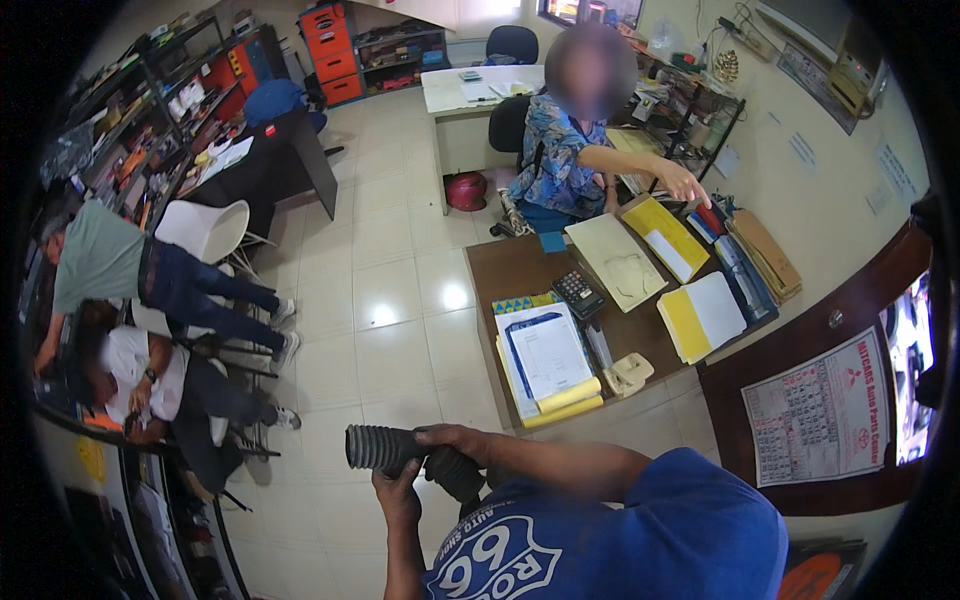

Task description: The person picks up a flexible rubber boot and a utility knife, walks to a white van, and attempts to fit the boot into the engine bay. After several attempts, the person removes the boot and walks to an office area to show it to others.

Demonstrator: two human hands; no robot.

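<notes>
A black corrugated rubber hose (378, 448) with a bend in it is held in front of my blue shirt. Its ribbed open end points left, and another ribbed section angles down toward my chest. My left hand (398, 488) grips it from below near the bend, thumb up against the rubber. From the right, my right hand (455, 440) is closed over the top of the bend. Part of the hose and some of my fingers are hidden behind one another.
Ahead to the right, a brown desk (478, 268) carries papers, folders, a calculator (578, 294) and a beige desk item (628, 374). A seated person (560, 150) behind it stretches an arm over the folders. Two people are by the left shelves, near a white chair (205, 232). A brown door (735, 395) stands right.
</notes>
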